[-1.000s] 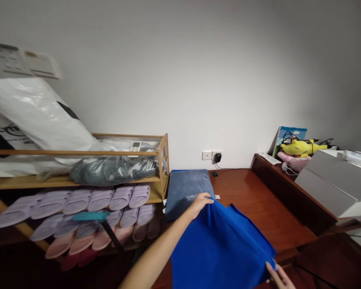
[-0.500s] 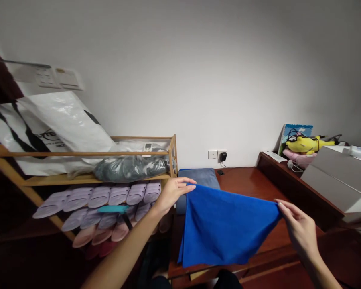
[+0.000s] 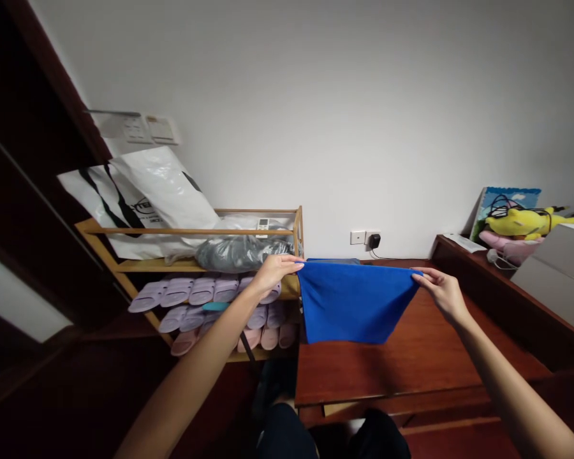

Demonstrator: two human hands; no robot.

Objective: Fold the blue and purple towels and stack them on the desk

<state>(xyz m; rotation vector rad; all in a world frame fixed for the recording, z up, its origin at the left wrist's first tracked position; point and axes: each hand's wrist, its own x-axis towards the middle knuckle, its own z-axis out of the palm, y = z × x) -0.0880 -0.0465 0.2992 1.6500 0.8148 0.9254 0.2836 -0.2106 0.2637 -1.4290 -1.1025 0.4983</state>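
Head view: left hand (image 3: 273, 270) and right hand (image 3: 441, 292) each pinch 1 top corner of a blue cloth (image 3: 351, 303), fingers clamped on it. It hangs stretched between them above a reddish wooden table (image 3: 411, 357). Left of it stands a wooden rack (image 3: 191, 264) with rows of slippers (image 3: 205, 293).

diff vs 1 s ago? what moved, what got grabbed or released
The blue cloth went from bunched low over the wooden platform to lifted and stretched flat. The left hand kept its corner and rose. The right hand came up from the lower edge and now pinches the other top corner. Nothing released. The shoe rack, slippers and yellow plush toy stayed put.
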